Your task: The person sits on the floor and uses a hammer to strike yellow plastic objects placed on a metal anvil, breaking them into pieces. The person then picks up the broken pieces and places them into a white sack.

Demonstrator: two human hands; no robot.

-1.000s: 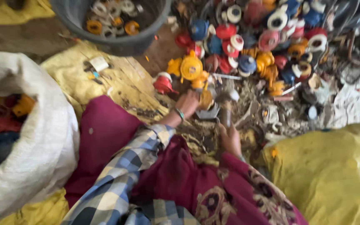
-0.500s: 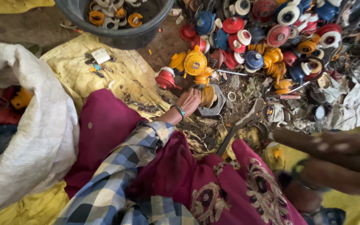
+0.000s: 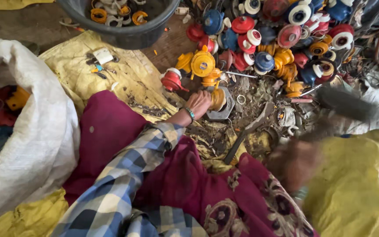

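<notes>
Small yellow plastic cap piece [image 3: 218, 99], upright atop a grey hexagonal metal nut [image 3: 223, 110].

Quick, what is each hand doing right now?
Left hand: closed on a yellow part sitting on a grey hexagonal block.
Right hand: too blurred to tell; a dark tool is smeared above it.

Left hand [image 3: 199, 103] sitting at near edge of heap of coloured plastic parts [image 3: 281, 39], gripping yellow part [image 3: 218, 99] on grey hexagonal plate [image 3: 221, 109]; red part [image 3: 172, 81] crowding just beside it. Heap blocking far right ground. Dark tub [image 3: 123, 30] blocking far edge. White sack [image 3: 27, 131] walling left side. Yellow sheet [image 3: 123, 74] between tub and lap lying mostly open, small scraps only. Dark metal bar [image 3: 242, 138] lying across littered ground near lap. Right hand [image 3: 294, 164] blurring over right side, dark blurred tool [image 3: 345, 103] above it.
</notes>
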